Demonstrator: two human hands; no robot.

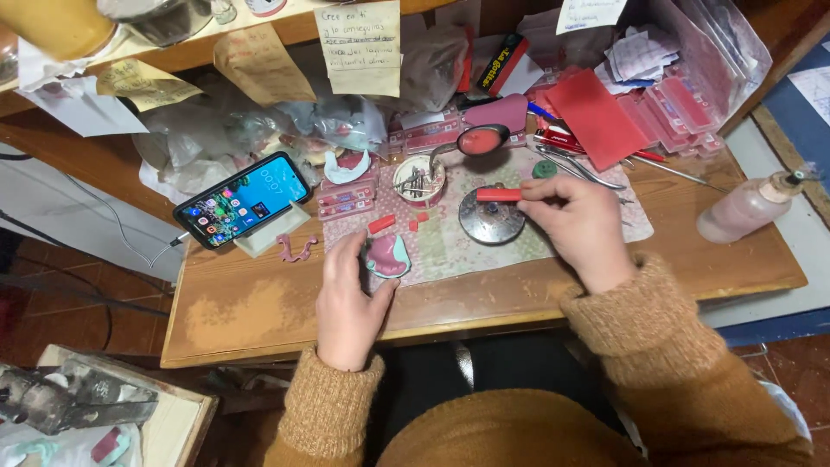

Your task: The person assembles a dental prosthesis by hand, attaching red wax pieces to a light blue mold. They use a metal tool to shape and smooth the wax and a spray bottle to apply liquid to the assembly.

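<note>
My left hand (346,303) rests on the wooden desk (259,303) and holds a pink denture base on a pale green cast (386,257) between thumb and fingers. My right hand (581,227) pinches the end of a red wax strip (500,195) and holds it flat over a round metal burner (491,216). Small red wax pieces (382,224) lie on the patterned cloth (450,246) between the two hands. Both sleeves are mustard-brown knit.
A smartphone (241,200) leans on a stand at the left, a pink wax arch (296,250) beside it. A round dish of burs (419,177), a ladle of melted red wax (482,139), metal instruments (579,169), red wax sheets (596,117), a squeeze bottle (750,207) and paper notes (359,47) crowd the back.
</note>
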